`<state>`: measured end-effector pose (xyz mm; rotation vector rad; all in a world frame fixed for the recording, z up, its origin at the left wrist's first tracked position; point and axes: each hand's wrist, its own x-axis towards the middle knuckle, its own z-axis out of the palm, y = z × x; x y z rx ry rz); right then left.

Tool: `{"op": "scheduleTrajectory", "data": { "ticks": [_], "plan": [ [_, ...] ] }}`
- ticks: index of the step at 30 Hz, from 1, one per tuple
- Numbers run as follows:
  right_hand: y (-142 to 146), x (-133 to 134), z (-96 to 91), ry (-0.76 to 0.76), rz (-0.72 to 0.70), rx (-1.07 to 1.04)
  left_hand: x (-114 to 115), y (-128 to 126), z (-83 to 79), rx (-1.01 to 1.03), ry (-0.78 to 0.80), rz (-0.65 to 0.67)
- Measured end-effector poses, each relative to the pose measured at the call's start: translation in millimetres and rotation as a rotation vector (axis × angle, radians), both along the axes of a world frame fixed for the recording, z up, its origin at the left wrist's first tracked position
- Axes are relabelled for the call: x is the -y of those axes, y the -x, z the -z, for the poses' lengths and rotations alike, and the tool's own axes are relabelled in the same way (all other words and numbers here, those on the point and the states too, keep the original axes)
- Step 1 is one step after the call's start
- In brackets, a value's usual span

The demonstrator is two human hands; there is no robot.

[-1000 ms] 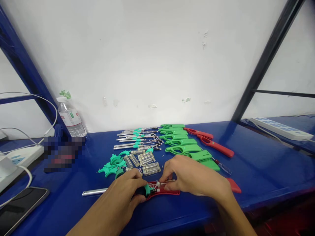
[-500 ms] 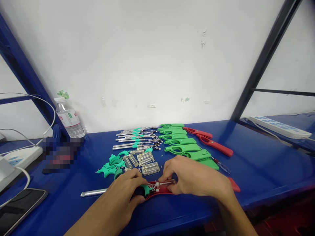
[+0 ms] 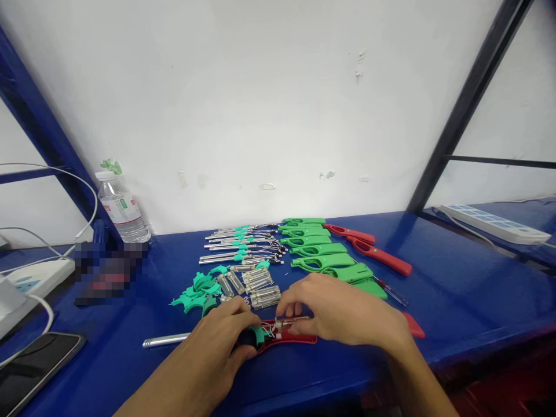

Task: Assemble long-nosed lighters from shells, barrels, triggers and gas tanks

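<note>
A red lighter shell half (image 3: 309,339) lies open side up near the table's front edge, with white wires and a green trigger (image 3: 259,335) in it. Its metal tube (image 3: 167,340) sticks out to the left. My left hand (image 3: 232,333) is closed around the shell's front part, and its fingers cover some of the inside. A clear fuel tank (image 3: 286,324) sits in the handle part of the shell. My right hand (image 3: 319,310) is on that tank, thumb against its side and curled index finger by its left end.
Behind my hands lie several clear tanks (image 3: 264,296), loose green triggers (image 3: 200,292), metal tubes with wires (image 3: 223,258) and green shells (image 3: 319,250). Red shells (image 3: 382,258), a screwdriver (image 3: 393,293) and a red piece (image 3: 413,325) lie right. A phone (image 3: 41,368) and water bottle (image 3: 124,211) stand left.
The tank has settled lower in the red shell. My right fingers have loosened and shifted slightly, showing more of the shell's right end. My left hand has stayed in place.
</note>
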<state>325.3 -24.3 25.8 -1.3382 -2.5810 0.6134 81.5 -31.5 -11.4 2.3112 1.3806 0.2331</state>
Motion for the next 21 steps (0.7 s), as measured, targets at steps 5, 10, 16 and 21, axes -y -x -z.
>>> {"op": "scheduleTrajectory", "data": {
  "ticks": [5,10,16,21],
  "plan": [
    [-0.1,-3.3,4.1,-0.011,0.000,0.001,0.0,2.6,5.5,0.016,-0.046,0.018],
    [-0.7,-4.8,10.1,0.030,-0.028,-0.044,0.3,3.3,7.3,0.017,-0.049,0.035],
    [2.7,-4.4,10.6,0.047,0.015,-0.072,-0.1,2.6,4.4,0.012,-0.023,0.033],
    [4.4,-3.1,8.3,0.071,0.040,-0.069,-0.2,3.5,6.1,0.014,-0.059,0.039]
  ]
}}
